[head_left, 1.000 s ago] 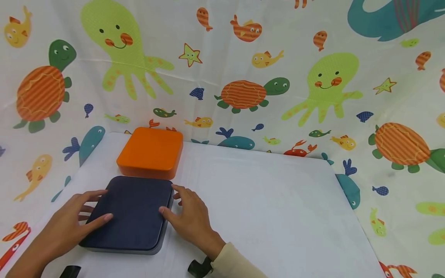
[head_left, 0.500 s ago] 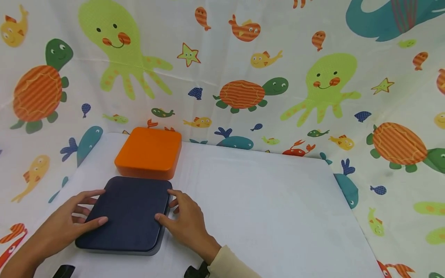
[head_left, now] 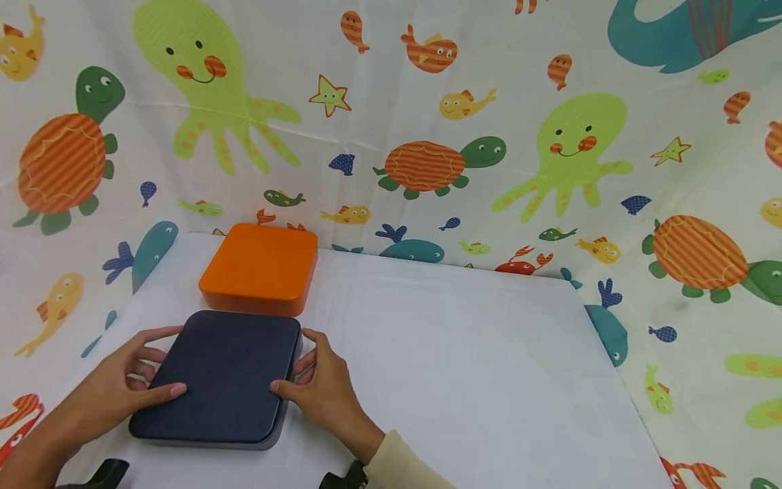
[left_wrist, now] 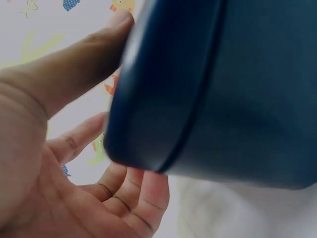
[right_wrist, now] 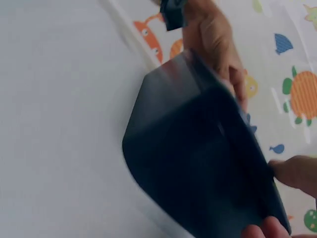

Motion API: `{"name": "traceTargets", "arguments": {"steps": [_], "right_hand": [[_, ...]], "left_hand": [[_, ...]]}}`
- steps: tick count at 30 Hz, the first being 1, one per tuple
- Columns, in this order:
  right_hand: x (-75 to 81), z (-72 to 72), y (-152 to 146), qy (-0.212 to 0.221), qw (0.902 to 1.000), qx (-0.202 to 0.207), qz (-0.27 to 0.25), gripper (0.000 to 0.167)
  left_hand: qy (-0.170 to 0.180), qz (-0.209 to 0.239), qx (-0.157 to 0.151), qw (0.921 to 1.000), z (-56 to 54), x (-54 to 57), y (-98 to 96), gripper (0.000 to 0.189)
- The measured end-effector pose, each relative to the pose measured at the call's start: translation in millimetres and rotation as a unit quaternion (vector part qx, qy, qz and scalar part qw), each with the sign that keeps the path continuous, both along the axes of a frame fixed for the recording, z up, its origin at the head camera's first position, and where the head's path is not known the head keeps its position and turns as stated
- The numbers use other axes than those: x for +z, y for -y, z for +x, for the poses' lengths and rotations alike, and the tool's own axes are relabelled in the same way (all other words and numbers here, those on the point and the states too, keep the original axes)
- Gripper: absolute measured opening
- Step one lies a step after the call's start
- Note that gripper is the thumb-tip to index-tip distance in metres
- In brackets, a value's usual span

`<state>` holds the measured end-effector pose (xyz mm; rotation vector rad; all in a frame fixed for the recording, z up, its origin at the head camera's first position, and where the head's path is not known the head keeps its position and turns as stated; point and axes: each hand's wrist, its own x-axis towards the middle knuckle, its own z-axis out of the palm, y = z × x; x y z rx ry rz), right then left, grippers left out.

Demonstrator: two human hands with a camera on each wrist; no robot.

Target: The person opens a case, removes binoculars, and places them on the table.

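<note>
A dark blue lidded box (head_left: pixel 222 377) with rounded corners sits on the white table, lid side up. My left hand (head_left: pixel 125 387) holds its left side, thumb on the lid and the other fingers along the side. Its right edge is held by my right hand (head_left: pixel 324 387), with the thumb on the lid's rim and the index finger near the far right corner. A seam between lid and base runs along the box's side (left_wrist: pixel 198 104) in the left wrist view. The box's inside is hidden.
An orange box (head_left: pixel 259 265) stands right behind the dark blue one. The white table (head_left: pixel 464 367) extends to the right. A curtain (head_left: pixel 379 81) printed with sea animals hangs behind and around the table.
The head view has shifted slightly. Both hands stay at the box's sides with small finger movements; the right index finger has lifted toward the far corner. The box looks nearly still.
</note>
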<state>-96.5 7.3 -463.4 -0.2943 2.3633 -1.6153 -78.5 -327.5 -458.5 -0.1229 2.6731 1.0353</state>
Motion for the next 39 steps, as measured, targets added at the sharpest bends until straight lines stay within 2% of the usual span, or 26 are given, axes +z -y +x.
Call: {"name": "traceTargets", "arguments": {"steps": [6, 11, 18, 23, 31, 39], "right_hand": [[5.0, 0.3, 2, 0.051, 0.9983, -0.022, -0.019, 0.084], [5.6, -0.4, 4, 0.069, 0.9963, -0.037, -0.033, 0.083], [4.7, -1.3, 4, 0.084, 0.9944, -0.043, -0.048, 0.083], [4.7, -0.4, 4, 0.095, 0.9914, -0.039, -0.081, 0.084], [3.1, 0.0, 3, 0.107, 0.9856, -0.026, -0.128, 0.086], [4.1, -1.0, 2, 0.104, 0.9851, -0.015, -0.136, 0.087]], "left_hand": [[-0.002, 0.026, -0.003, 0.9997, -2.2, -3.1, 4.4, 0.105], [-0.002, 0.049, 0.000, 0.9988, -3.2, -5.7, 6.0, 0.104], [0.031, 0.075, -0.004, 0.9967, -6.0, -6.7, 9.4, 0.103], [0.045, 0.096, -0.004, 0.9943, -5.9, -7.8, 9.6, 0.102], [0.052, 0.113, -0.005, 0.9922, -5.8, -8.7, 11.1, 0.101], [0.046, 0.129, -0.003, 0.9906, -5.4, -7.5, 9.1, 0.101]]}}
